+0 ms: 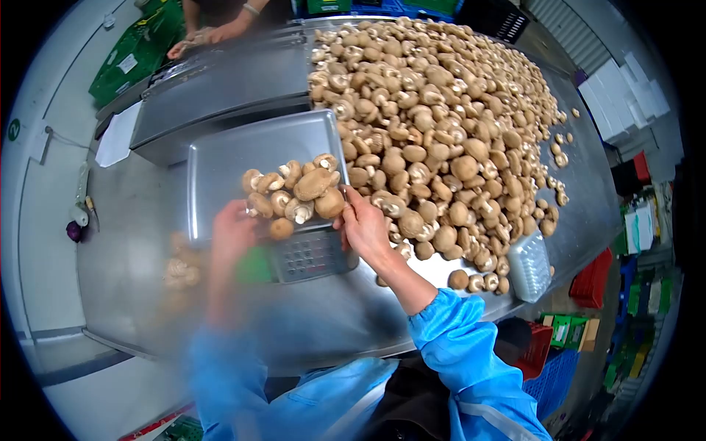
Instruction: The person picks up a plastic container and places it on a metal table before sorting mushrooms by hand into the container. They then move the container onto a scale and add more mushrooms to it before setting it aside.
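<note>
Brown-capped mushrooms sit in a compact batch over the steel weighing pan of a scale, near its front edge. My left hand, partly smeared, closes on the batch's left side. From the right, my right hand closes at its edge, beside a large round cap, thumb up and fingers curled under. I cannot tell whether a clear tray lies beneath the mushrooms. Just below the batch is the scale's grey keypad. Several blurred mushrooms lie left of my left hand.
A large mushroom heap covers the steel table on the right. Clear plastic trays stand at its front edge. Another person's hands work at the far left, beside a green crate. Red crates stand beyond the table.
</note>
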